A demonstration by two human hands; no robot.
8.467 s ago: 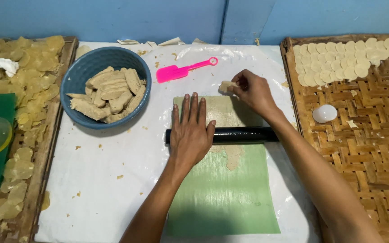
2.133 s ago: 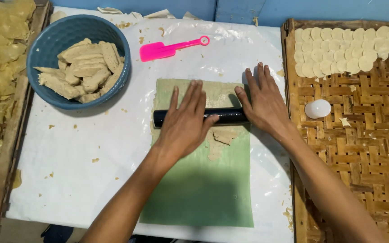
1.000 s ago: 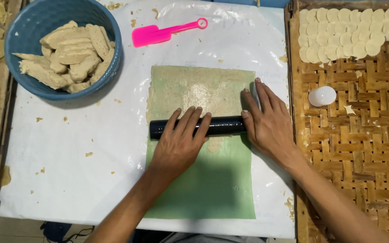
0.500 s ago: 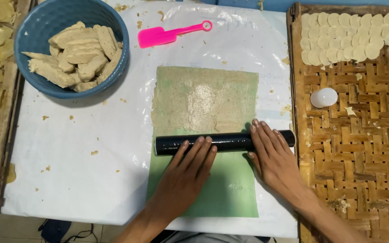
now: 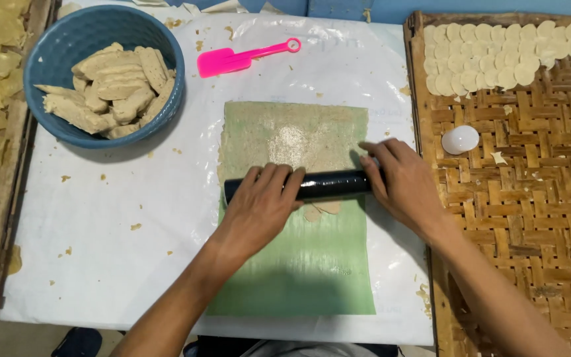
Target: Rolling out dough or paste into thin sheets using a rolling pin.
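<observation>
Under both flat, open palms, the black rolling pin [image 5: 328, 184] lies across the green sheet [image 5: 299, 264]: left hand [image 5: 262, 208] mid-pin, right hand [image 5: 401, 185] at its end. Stiff and likely slick, it suits even palm pressure; the dough [image 5: 322, 210] beneath looks soft.

No packages, labels, signs, screens apparent.

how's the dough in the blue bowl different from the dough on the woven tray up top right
The dough pieces in the round blue bowl are thick, long, irregular chunks heaped on one another; the pieces on the woven bamboo tray are thin, flat, small rounds laid in neat overlapping rows. The bowl chunks look darker tan, the tray rounds paler cream. Both look like the same uncooked dough.
</observation>
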